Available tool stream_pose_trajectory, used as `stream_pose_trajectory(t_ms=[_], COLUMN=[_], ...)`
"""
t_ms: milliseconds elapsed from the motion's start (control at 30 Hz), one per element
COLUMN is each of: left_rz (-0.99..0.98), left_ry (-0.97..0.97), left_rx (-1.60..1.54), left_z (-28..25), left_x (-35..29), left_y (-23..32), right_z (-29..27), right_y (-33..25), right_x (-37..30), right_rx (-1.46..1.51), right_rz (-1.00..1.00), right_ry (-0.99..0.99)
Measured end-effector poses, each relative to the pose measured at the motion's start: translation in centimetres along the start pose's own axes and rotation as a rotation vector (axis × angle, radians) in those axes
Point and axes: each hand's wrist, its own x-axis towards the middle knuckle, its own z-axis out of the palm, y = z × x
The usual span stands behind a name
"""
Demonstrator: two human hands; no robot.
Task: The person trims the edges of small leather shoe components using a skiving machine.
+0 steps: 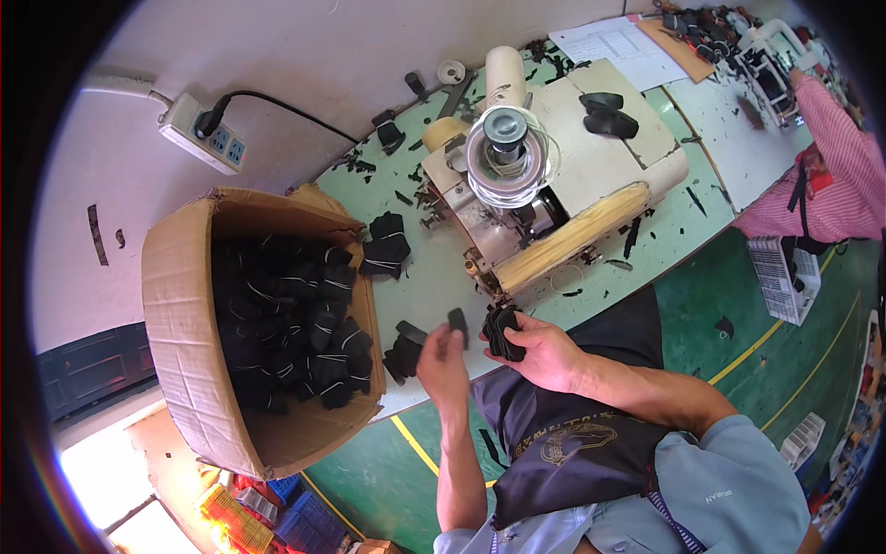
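Holding a stack of black pieces (503, 334) just in front of the near corner of the machine (666, 168), we keep the thumb and fingers of our right hand (552, 358) pressed around it, the layered edges showing. To the left of that stack, also in front of the machine, our left hand (443, 371) pinches a single black piece (458, 320) between thumb and fingertips, apart from the rest; the other fingers look curled, though blur hides how tightly. A few loose black pieces (403, 358) lie on the table (426, 288) beyond that hand, left of the machine's front corner. We judge the work to be well along but unfinished: left of the machine, the cardboard box (175, 332) contains many black bundles (295, 314), several banded with white thread, while the stack and the single piece are yet to be joined or set down. Beside the box, nearer the machine, a small black cluster (386, 246) lies on the table; we cannot tell whether it is tied. Two black pieces (606, 113) rest on the machine's top, and well beyond its right side a co-worker's pink sleeve (844, 125) reaches toward another machine (771, 55).
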Motion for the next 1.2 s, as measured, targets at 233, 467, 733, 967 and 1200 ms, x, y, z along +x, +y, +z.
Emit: stream_pose_trajectory(t_ms=[233,467,733,967,1200], left_rz=[0.05,0.458,0.633,0.364,0.391], left_ry=[-0.092,-0.149,-0.137,-0.58,-0.759], left_rx=[-0.135,0.249,0.294,0.108,0.029], left_z=[1.7,1.7,3.0,-1.2,0.6], left_x=[-5.0,-6.9,-7.3,-3.8,-0.1], left_y=[3.5,5.5,5.6,7.4,10.7], right_z=[1.3,3.4,4.9,3.2,3.6], right_y=[-0.2,-0.5,-0.5,-3.2,-4.7], right_x=[-0.5,-1.8,-2.7,-3.9,-2.7], right_rx=[-0.027,-0.061,-0.01,-0.943,-0.631], right_rz=[-0.026,-0.144,-0.151,-0.377,-0.476], right_ry=[0.005,-0.009,0.057,0.088,0.194])
